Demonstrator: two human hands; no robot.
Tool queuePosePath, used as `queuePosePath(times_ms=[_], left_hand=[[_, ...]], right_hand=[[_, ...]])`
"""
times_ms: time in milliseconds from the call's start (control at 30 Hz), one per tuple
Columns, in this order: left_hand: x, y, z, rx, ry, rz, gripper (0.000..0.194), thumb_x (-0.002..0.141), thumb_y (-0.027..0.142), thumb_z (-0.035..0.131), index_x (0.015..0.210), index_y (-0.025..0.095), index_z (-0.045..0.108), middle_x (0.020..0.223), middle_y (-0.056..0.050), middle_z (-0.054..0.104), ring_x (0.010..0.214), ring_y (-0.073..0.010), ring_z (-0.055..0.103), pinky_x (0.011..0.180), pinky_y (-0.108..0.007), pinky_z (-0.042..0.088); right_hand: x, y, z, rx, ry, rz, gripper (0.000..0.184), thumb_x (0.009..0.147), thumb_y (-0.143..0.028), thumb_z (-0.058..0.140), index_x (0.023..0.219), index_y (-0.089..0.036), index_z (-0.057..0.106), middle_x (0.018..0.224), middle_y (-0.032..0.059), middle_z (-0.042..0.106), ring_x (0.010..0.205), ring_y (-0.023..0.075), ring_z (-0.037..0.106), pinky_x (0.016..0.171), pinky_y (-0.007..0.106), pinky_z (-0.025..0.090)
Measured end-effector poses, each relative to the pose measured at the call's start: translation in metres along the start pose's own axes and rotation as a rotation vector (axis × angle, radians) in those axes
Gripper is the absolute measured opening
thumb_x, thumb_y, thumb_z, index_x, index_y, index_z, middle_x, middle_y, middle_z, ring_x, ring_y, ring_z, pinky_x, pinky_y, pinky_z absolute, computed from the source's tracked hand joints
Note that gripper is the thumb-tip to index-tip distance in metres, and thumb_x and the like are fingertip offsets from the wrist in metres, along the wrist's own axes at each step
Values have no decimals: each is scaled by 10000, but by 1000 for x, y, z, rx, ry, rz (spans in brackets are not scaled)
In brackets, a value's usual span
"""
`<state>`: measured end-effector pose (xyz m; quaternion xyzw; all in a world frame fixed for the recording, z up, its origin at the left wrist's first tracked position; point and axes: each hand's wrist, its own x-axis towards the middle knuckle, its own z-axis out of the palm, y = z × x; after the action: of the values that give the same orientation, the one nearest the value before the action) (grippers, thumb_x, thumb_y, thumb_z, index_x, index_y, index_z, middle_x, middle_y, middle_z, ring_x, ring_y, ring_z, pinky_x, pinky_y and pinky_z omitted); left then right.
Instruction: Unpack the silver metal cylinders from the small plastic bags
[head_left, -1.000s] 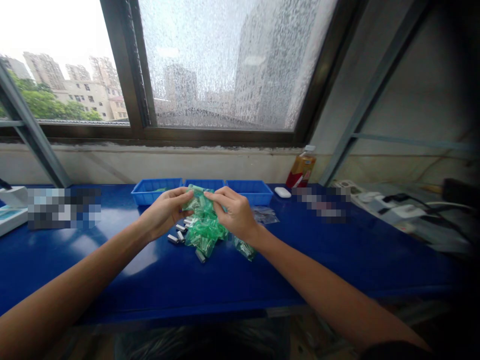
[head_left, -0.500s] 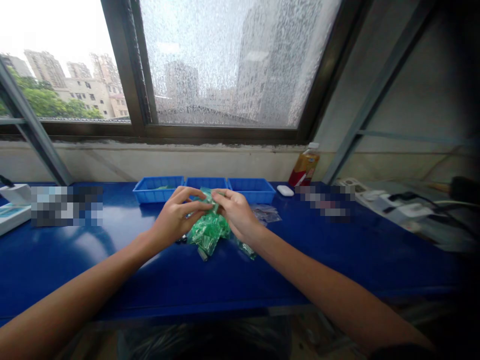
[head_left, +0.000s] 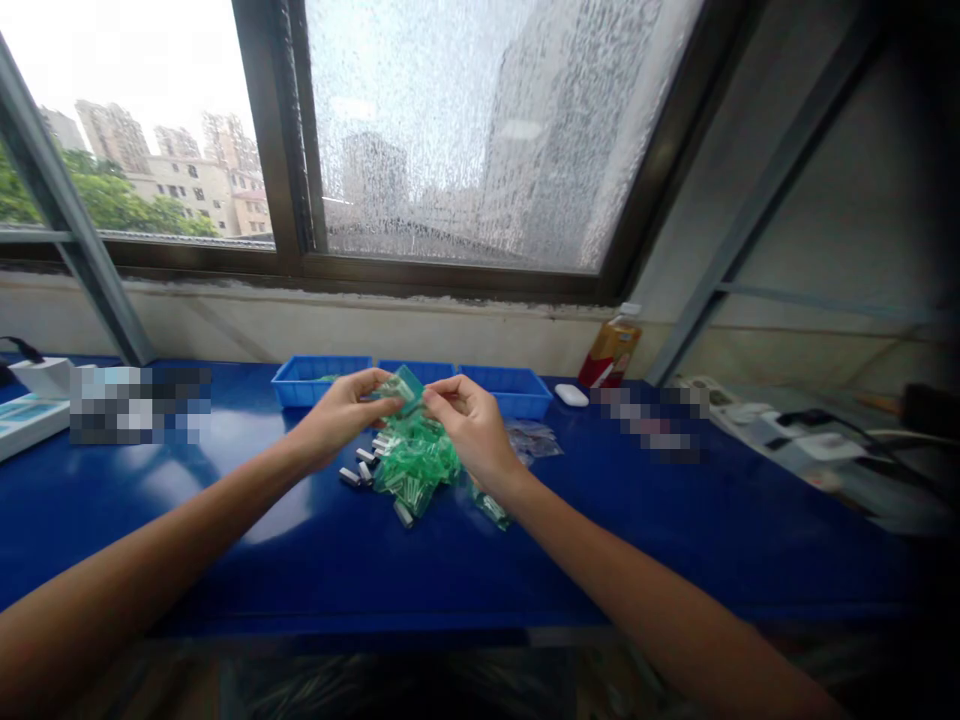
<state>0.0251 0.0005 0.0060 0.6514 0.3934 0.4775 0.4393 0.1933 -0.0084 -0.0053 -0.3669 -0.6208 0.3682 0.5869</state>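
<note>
Between my two hands is a small green-tinted plastic bag [head_left: 409, 386], held above the table with pale pieces showing inside it. My left hand [head_left: 351, 408] pinches its left side between thumb and fingers. The fingertips of my right hand [head_left: 471, 418] close on its right edge. Below them lies a pile of green plastic bags [head_left: 421, 460] with small metallic parts in them. Several loose metal pieces [head_left: 360, 468] lie left of the pile, and one metal piece [head_left: 403, 514] rests in front. Another filled bag [head_left: 491, 508] is beneath my right wrist.
Three blue bins stand in a row at the back: a left bin [head_left: 322, 366] with something green inside, a middle bin [head_left: 416, 370] and a right bin [head_left: 536, 392]. Clear bags [head_left: 532, 440], a white case [head_left: 571, 395] and a drink bottle [head_left: 611, 348] are to the right.
The small bag has turned flatter and more open to view between my fingers. My left hand has shifted slightly left, uncovering loose metal pieces. The whole view has tilted a little.
</note>
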Motion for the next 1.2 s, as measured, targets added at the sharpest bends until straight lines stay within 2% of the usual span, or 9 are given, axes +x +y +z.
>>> queuePosePath(times_ms=[33, 133, 233, 300, 467, 733, 867, 1067, 1200], left_hand=[[8, 0, -12, 12, 58, -8, 281, 668, 324, 671, 882, 156, 597, 810, -8, 623, 702, -125, 574, 577, -206, 429], [41, -3, -56, 119, 294, -102, 325, 540, 272, 744, 777, 145, 563, 682, 8, 609, 580, -103, 555, 534, -205, 427], [69, -7, -93, 365, 304, -382, 316, 496, 140, 725, 765, 150, 560, 548, 23, 571, 481, -111, 524, 485, -221, 423], [81, -8, -104, 451, 238, -497, 265, 493, 90, 694, 719, 148, 570, 517, 12, 567, 466, -131, 527, 478, -242, 433], [99, -14, -99, 468, 174, -558, 156, 509, 91, 654, 597, 155, 543, 530, -3, 563, 504, -143, 546, 523, -258, 456], [115, -38, -84, 673, 95, -606, 143, 481, 173, 689, 529, 157, 555, 439, 6, 485, 508, -165, 484, 502, -262, 373], [114, -38, -84, 732, 49, -577, 153, 479, 187, 678, 611, 163, 605, 511, -7, 551, 566, -178, 512, 526, -258, 380], [110, -39, -86, 845, -19, -502, 319, 521, 214, 621, 837, 189, 658, 661, -27, 636, 633, -195, 563, 544, -252, 399], [114, -44, -84, 986, -87, -458, 322, 526, 167, 571, 827, 178, 686, 747, -37, 666, 710, -201, 579, 598, -236, 411]], right_hand=[[1, -1, -1, -15, 1, -12, 194, 711, -361, 597, 738, -174, 556, 712, 17, 588, 683, 138, 558, 627, 271, 454], [5, 0, -7, -57, 7, -26, 210, 732, -378, 574, 747, -168, 569, 726, 22, 587, 702, 138, 545, 650, 273, 450], [9, 6, -10, -95, 2, -21, 190, 738, -357, 567, 749, -168, 570, 723, 19, 582, 685, 131, 530, 648, 271, 442], [10, 9, -9, -120, -5, -18, 178, 738, -347, 562, 744, -169, 571, 721, 19, 582, 687, 133, 527, 649, 272, 439], [9, 10, -8, -160, -35, -25, 189, 746, -357, 544, 738, -171, 573, 715, 19, 587, 701, 142, 535, 656, 278, 437], [9, 8, -11, -171, -40, -43, 176, 759, -346, 532, 732, -176, 571, 701, 14, 582, 679, 137, 531, 636, 270, 426], [9, 6, -11, -176, -49, -44, 176, 765, -342, 523, 741, -176, 573, 694, 9, 571, 663, 130, 517, 626, 266, 417], [7, 5, -10, -205, -90, -21, 177, 769, -336, 520, 734, -170, 571, 683, 7, 556, 647, 124, 501, 617, 265, 414], [8, 7, -10, -229, -137, -3, 181, 776, -330, 516, 749, -162, 576, 682, 8, 555, 637, 121, 495, 607, 263, 411]])
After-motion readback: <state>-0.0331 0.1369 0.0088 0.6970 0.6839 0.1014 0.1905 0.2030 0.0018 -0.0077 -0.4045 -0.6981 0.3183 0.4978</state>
